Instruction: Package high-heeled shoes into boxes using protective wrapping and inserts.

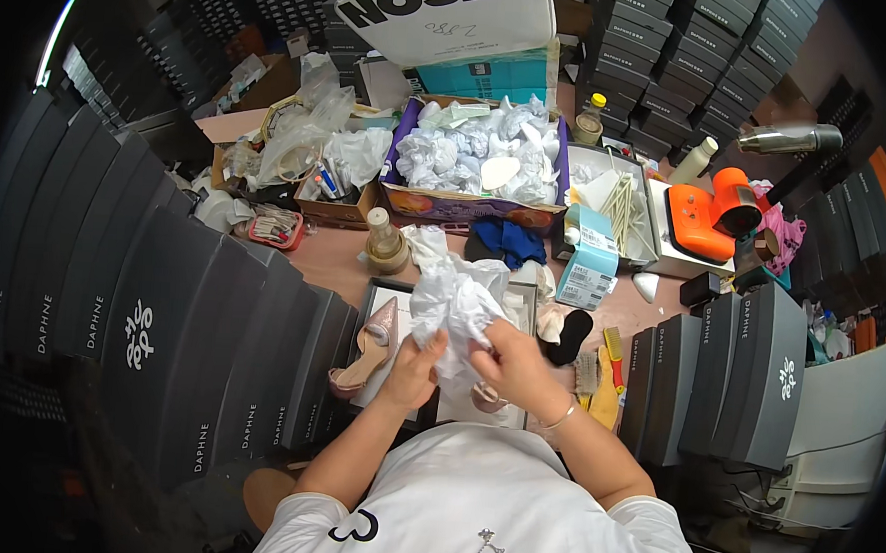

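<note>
Between my hands I hold a crumpled sheet of white tissue paper [454, 302]. My left hand [416, 369] grips its lower left part, thumb up. My right hand [507, 360] pinches its right side, the fingers closed. Below the paper lies a shoe box [367, 298] with a dark rim and white lining. A pink pointed shoe [364, 357] with a glittery toe rests at the box's left side, near my left hand. Part of a second pink shoe [487, 397] shows under my right hand; the rest is hidden.
A purple carton [402, 144] full of crumpled paper stands at the back. Dark shoe boxes [191, 313] wall the left, more shoe boxes [718, 376] the right. Nearby are a glass bottle [385, 243], brushes [614, 356], a blue-white label roll [591, 254] and an orange device [696, 222].
</note>
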Demonstrator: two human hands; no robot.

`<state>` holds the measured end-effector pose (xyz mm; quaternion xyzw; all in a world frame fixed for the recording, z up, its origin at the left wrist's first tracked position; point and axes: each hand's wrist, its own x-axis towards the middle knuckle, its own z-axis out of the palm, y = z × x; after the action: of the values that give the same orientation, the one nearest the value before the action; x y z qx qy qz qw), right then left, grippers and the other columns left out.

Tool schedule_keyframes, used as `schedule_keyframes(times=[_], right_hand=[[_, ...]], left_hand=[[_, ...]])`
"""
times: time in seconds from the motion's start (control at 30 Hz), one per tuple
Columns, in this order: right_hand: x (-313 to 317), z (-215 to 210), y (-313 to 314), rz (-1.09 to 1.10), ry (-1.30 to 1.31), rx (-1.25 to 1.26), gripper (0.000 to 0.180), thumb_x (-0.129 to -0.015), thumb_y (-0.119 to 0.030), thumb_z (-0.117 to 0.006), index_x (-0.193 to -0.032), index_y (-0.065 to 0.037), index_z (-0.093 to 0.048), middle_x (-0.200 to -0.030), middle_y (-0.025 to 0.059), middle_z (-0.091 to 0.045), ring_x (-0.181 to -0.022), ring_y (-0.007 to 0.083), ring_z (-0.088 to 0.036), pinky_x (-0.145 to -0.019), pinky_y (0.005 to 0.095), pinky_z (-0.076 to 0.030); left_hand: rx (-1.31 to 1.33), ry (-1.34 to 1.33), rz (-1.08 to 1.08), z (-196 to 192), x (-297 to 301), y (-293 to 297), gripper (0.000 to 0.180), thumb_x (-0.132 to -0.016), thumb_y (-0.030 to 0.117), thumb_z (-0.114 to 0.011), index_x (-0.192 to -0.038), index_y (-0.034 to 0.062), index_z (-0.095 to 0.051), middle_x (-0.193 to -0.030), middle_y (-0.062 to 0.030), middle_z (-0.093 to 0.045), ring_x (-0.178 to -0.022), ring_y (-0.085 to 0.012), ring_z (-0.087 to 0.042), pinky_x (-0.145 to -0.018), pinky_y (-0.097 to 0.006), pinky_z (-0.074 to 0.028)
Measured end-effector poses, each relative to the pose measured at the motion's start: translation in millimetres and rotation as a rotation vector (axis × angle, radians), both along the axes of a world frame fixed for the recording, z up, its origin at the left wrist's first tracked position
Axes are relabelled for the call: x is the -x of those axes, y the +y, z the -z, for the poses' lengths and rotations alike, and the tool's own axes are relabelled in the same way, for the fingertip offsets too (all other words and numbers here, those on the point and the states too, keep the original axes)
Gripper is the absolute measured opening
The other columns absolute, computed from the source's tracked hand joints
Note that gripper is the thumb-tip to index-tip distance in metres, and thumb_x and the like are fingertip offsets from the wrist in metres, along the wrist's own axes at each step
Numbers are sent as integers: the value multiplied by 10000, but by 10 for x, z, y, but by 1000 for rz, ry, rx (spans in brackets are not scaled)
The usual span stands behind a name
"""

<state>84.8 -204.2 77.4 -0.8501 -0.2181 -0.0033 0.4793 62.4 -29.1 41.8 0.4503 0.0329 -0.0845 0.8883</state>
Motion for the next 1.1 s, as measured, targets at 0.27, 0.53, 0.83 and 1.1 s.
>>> schedule_keyframes(times=[0.27,0.53,0.83,1.1], right_hand=[[-7,230,-251,-122,222,-143,475,-737,-175,-770,-1137,-31,-557,-1053,113,-570,-823,217,-615,-699,329,-511],[-303,158,-490,-7,481,-502,384,-799,-110,-701,-1156,-4,-606,-1007,80,-632,-884,143,-598,-753,251,-476],[-329,-370,-1049,-158,304,-806,524,-813,-236,-699,-1249,6,-536,-1072,125,-631,-974,211,-607,-846,342,-475],[-207,19,-397,-271,664,-438,358,-774,-90,-702,-1100,23,-608,-954,26,-646,-890,99,-575,-806,260,-463]], left_hand=[[-132,-22,-89,174,-70,109,271,-852,33,-652,-1117,8,-599,-1047,-32,-646,-935,-114,-603,-837,-274,-479],[-810,-396,222,-135,-261,188,267,-807,-5,-624,-1073,0,-631,-1000,-95,-683,-897,-175,-651,-792,-293,-499],[-1070,-938,87,-291,-308,184,276,-725,26,-666,-1000,0,-658,-955,-154,-672,-850,-302,-666,-727,-328,-533],[-913,-305,462,-177,-435,130,306,-864,211,-624,-1080,-7,-619,-993,-94,-666,-807,-185,-655,-700,-309,-514]])
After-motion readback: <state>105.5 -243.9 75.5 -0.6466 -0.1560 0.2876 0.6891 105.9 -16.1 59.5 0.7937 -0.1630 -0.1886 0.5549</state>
